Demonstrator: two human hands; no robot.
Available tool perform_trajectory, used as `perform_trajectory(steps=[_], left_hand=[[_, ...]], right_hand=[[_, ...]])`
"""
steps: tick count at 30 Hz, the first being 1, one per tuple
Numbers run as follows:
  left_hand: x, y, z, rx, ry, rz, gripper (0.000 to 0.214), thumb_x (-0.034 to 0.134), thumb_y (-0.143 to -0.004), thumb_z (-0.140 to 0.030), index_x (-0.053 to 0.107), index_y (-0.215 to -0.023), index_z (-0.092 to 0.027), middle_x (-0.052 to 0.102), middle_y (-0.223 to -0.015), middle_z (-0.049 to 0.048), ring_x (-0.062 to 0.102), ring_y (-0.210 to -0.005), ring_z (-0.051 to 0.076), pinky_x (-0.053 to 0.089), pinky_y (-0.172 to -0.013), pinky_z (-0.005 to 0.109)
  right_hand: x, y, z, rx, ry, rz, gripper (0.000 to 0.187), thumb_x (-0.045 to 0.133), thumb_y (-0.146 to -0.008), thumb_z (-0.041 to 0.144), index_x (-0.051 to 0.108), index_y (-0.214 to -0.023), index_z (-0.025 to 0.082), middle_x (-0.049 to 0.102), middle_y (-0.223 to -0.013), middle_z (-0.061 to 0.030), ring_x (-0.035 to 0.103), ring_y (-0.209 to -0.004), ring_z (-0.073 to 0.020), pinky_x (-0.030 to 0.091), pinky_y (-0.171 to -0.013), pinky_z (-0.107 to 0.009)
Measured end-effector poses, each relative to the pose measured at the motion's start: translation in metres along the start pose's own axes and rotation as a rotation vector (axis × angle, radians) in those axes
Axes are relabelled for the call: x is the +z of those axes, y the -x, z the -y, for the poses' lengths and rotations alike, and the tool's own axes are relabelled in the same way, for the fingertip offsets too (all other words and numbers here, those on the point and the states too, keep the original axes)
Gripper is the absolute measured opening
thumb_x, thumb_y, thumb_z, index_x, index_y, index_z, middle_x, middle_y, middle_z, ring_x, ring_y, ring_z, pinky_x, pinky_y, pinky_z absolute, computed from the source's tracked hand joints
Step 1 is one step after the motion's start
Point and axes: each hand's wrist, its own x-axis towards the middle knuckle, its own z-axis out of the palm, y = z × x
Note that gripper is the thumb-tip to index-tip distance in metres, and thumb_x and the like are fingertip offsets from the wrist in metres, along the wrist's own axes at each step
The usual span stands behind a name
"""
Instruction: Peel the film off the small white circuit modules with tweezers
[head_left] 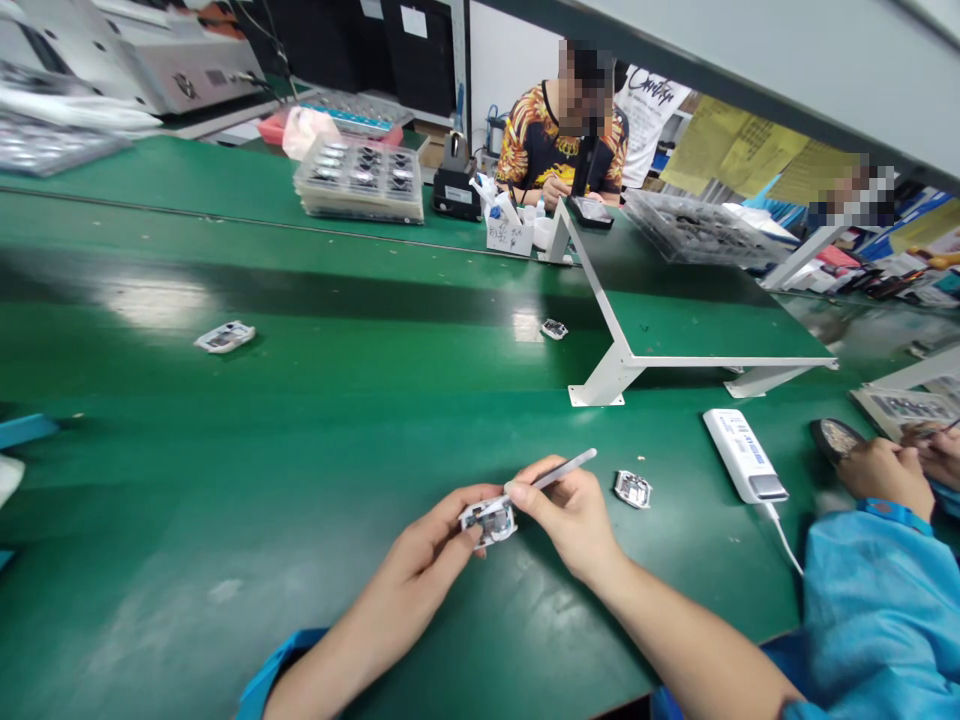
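Note:
My left hand (435, 545) pinches a small white electronic housing (496, 524) with circuit parts showing inside, held just above the green bench (247, 540). Between the thumb and fingers of my right hand (574, 515) are slim metal tweezers (564, 469). Their blunt end points up to the right, and the tips reach down to the housing, where my fingers partly cover them. A similar housing (634, 489) lies on the bench to the right of my right hand.
Farther off lie two more housings, one left (226, 337) and one near the middle (554, 329). A raised green shelf (720, 330) stands ahead, a white corded device (745, 455) to the right. A co-worker's hands (889, 478) are at far right. Stacked trays (360, 182) sit behind.

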Motion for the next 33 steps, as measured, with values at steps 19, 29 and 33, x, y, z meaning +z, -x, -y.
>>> perform_trajectory(steps=[19,29,33], left_hand=[[-0.007,0.004,-0.004,-0.042,0.112,0.027,0.050,0.047,-0.082,-0.042,0.047,-0.125,-0.016,0.059,-0.094,0.0039,0.050,-0.072,0.005,0.039,-0.066,0.015],[-0.007,0.004,-0.009,-0.011,0.049,-0.012,0.045,0.048,-0.082,-0.046,0.053,-0.115,-0.016,0.061,-0.087,0.0036,0.050,-0.070,0.006,0.042,-0.067,0.015],[-0.008,0.004,-0.010,-0.031,0.090,-0.023,0.047,0.050,-0.080,-0.046,0.053,-0.116,-0.016,0.061,-0.098,0.0057,0.050,-0.072,0.006,0.044,-0.065,0.015]], right_hand=[[-0.005,-0.001,0.000,-0.084,-0.067,0.121,0.012,0.076,-0.070,0.024,0.067,-0.072,0.017,0.068,-0.071,-0.0017,0.061,-0.066,-0.0126,0.049,-0.065,-0.024],[-0.001,-0.002,0.000,-0.157,-0.079,0.102,0.010,0.077,-0.069,0.025,0.069,-0.071,0.019,0.069,-0.074,-0.0031,0.063,-0.069,-0.0152,0.052,-0.066,-0.028],[-0.003,-0.003,0.000,-0.179,-0.061,0.114,0.009,0.077,-0.068,0.023,0.069,-0.070,0.019,0.069,-0.074,-0.0034,0.064,-0.071,-0.0158,0.051,-0.068,-0.029]])
